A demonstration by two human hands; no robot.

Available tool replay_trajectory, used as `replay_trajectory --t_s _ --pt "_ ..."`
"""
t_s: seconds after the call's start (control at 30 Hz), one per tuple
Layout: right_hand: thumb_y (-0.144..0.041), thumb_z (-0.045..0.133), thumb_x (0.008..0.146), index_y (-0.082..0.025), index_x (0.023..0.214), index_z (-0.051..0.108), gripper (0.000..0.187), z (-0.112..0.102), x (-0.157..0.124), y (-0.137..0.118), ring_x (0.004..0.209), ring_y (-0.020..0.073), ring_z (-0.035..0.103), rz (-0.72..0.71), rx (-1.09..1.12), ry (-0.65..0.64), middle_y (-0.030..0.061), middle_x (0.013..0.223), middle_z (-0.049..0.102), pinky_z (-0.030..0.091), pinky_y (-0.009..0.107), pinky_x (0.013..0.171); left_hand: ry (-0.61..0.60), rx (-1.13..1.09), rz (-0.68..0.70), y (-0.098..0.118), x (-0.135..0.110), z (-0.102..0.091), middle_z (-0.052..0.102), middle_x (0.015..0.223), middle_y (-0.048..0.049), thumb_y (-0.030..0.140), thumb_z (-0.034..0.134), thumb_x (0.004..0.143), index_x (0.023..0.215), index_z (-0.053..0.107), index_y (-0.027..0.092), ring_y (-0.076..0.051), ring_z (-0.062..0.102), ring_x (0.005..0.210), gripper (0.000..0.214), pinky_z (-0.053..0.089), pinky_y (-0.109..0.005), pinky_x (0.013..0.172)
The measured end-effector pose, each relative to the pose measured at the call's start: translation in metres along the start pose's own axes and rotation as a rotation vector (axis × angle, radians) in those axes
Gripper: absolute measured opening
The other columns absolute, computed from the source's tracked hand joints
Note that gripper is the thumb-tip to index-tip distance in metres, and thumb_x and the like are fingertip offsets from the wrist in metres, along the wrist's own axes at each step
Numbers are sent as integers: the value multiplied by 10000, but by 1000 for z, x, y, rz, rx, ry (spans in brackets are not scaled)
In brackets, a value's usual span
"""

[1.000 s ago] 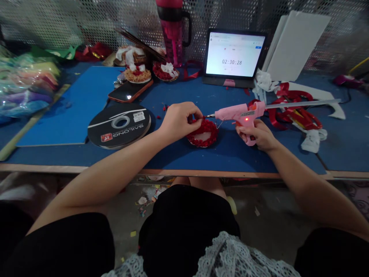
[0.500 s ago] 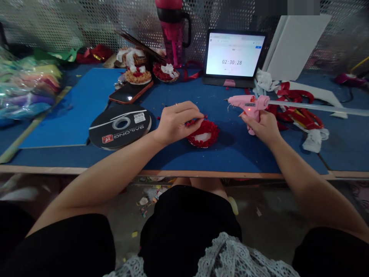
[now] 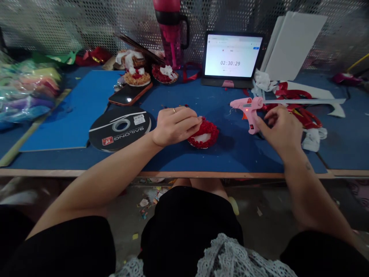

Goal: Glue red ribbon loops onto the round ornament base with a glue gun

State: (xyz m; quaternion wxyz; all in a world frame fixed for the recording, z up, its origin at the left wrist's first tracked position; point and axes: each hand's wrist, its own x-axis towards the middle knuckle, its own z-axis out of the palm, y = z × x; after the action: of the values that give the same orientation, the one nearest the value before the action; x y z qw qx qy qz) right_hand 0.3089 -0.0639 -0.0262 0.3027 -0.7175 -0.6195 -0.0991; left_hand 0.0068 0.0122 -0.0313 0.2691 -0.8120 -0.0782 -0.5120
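Note:
My left hand is closed in a pinch at the upper left edge of a round red fluffy piece with a white middle, which lies on the table. A small red bit shows at its fingertips; most of it is hidden. My right hand is open, its fingers loosely curled and apart, just right of a pink hot glue gun. The glue gun rests on the table with its nozzle pointing left and a red light lit. A long clear glue stick sticks out of its back.
On the left lie a black ribbon spool, a phone, a blue board and bagged coloured material. Behind stand decorated round pieces, a pink bottle and a tablet. Red ribbon lies at right.
My right hand has let go of the glue gun and drawn back to the right; the gun now lies on the table. My left hand has lowered slightly onto the red piece's edge.

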Motion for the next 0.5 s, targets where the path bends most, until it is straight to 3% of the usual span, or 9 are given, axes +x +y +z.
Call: replay_trajectory --t_s 0.1,0.2,0.3,0.5 --pt "-439 625 816 -221 661 513 291 -12 -8 -20 518 141 451 -87 219 -45 -8 562 498 341 302 548 11 -22 11 1 1 0 669 711 35 135 651 839 740 585 173 -63 590 561 125 440 -176 495" --pt "-410 631 825 -202 720 580 239 -11 -5 -49 549 117 473 -173 629 -322 -13 618 540 367 266 536 25 -57 31 2 3 0 670 707 18 141 665 838 751 582 164 -70 584 563 123 444 -176 494" --pt "-394 647 815 -184 781 641 214 3 6 -76 627 111 502 -224 866 -598 0 713 596 393 254 585 28 -51 57 3 3 -2 667 700 16 150 666 840 757 584 165 -80 577 568 118 455 -182 501" --pt "-441 673 797 -162 820 635 283 30 17 -96 565 67 374 -85 1154 -891 -40 668 502 289 218 514 -13 -38 102 1 5 -4 670 717 21 144 642 855 760 569 178 -79 573 577 125 483 -177 522"
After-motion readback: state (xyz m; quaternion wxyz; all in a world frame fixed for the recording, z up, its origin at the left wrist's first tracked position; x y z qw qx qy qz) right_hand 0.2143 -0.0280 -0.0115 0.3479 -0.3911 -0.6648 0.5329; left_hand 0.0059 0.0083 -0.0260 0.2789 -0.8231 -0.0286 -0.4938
